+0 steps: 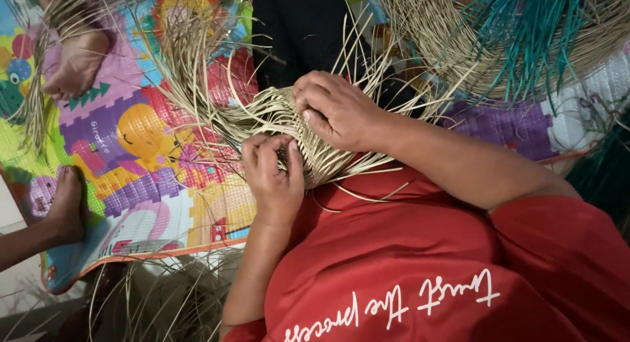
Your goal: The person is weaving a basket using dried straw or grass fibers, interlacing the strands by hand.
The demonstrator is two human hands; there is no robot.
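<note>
— How's the room around you?

— Tight. My left grip (272, 178) and right grip (335, 109) are both pressed into the woven straw piece (289, 115), loose strands fanning out on every side.

— Any way out to the left?

— The colourful play mat (151, 184) lies open there, but another person's foot (65, 207) sits at its edge, and a second foot (75, 66) farther up.

— And to the right?

— A pile of tan and teal straw (518, 46) crowds that corner. Ahead, dark cloth (295, 33) blocks the way.

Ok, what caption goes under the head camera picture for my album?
Two hands, left and right, weave pale straw strips over a colourful play mat.
</note>
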